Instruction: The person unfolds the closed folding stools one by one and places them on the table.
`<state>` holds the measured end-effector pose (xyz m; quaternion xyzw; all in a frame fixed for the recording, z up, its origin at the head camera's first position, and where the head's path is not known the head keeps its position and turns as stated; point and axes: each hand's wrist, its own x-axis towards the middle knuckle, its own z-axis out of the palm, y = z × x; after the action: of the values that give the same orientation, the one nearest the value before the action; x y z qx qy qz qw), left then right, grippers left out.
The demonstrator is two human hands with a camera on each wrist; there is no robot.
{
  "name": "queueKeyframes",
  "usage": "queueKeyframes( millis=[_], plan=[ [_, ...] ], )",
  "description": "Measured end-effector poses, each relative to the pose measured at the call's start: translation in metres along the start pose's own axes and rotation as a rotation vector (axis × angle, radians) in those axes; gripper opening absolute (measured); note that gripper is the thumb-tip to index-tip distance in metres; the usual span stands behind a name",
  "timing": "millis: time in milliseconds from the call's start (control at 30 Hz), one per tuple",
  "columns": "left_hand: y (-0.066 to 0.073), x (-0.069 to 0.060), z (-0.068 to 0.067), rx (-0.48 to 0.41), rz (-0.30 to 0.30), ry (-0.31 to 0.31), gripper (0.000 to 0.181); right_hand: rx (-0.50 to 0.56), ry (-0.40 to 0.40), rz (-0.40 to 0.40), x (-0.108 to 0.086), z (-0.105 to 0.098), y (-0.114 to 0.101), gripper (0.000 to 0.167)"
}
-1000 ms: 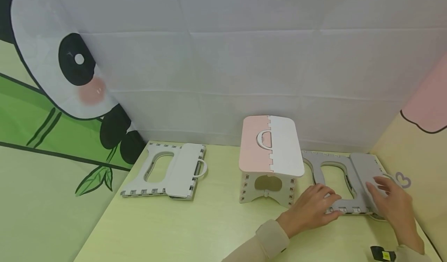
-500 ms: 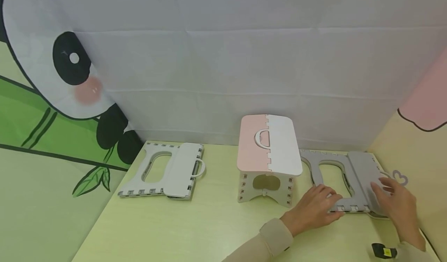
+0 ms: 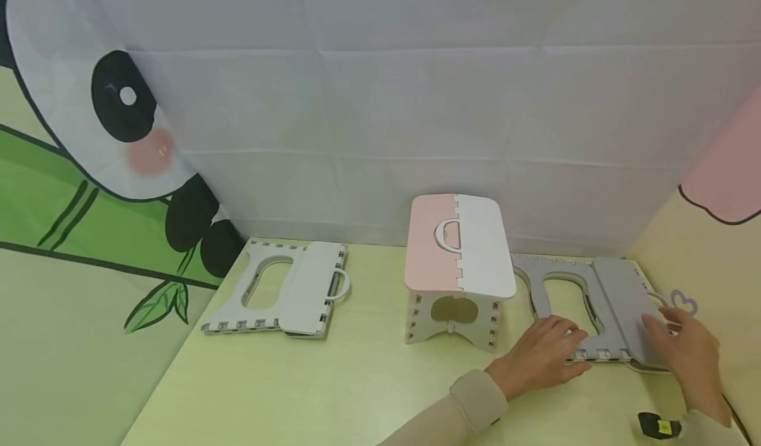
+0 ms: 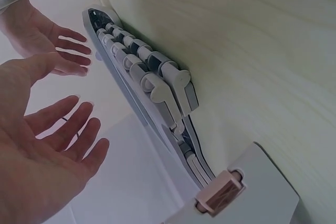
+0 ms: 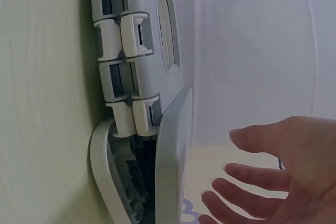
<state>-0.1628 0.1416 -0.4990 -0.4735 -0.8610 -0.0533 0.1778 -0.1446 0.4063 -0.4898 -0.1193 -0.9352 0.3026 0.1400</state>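
A grey folding step stool [image 3: 618, 304] lies folded flat at the right end of the table. My left hand [image 3: 540, 355] hovers over its near edge, fingers loosely spread; the left wrist view shows a gap between that hand [image 4: 50, 156] and the stool's hinged side [image 4: 139, 69]. Over the stool's seat-panel end is my right hand [image 3: 686, 350], close to the carry handle [image 3: 658, 298]. In the right wrist view the right hand's fingers [image 5: 247, 195] are relaxed and apart from the seat panel [image 5: 173, 156]. Neither hand holds anything.
An unfolded pink-and-white step stool [image 3: 458, 244] stands left of the grey one. Farther left lies a white folded stool [image 3: 309, 291] with its handle facing right. Fabric-covered walls [image 3: 357, 122] border the table [image 3: 297, 393] behind and at the sides.
Both hands have shifted slightly to the right, the right hand drawing back toward the seat panel's outer edge. The three stools have not visibly moved on the table.
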Motion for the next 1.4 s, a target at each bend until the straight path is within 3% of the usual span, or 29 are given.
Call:
queueKeyframes(
  millis=[100,367,800,1400],
  plan=[
    [0.001,0.001,0.001,0.001,-0.006,-0.017,0.046,-0.012,0.0,0.017,0.001,0.001,0.002,0.047],
    [0.001,0.003,0.005,0.02,0.004,0.017,0.044,-0.035,-0.027,0.046,0.004,-0.001,0.01,0.052],
    [0.005,0.014,0.014,-0.02,-0.04,-0.152,0.049,-0.054,-0.089,0.103,0.008,-0.003,0.025,0.056],
    [0.017,0.028,0.028,-0.003,-0.043,-0.21,0.054,-0.014,-0.182,0.171,0.007,-0.003,0.038,0.067]
  ],
)
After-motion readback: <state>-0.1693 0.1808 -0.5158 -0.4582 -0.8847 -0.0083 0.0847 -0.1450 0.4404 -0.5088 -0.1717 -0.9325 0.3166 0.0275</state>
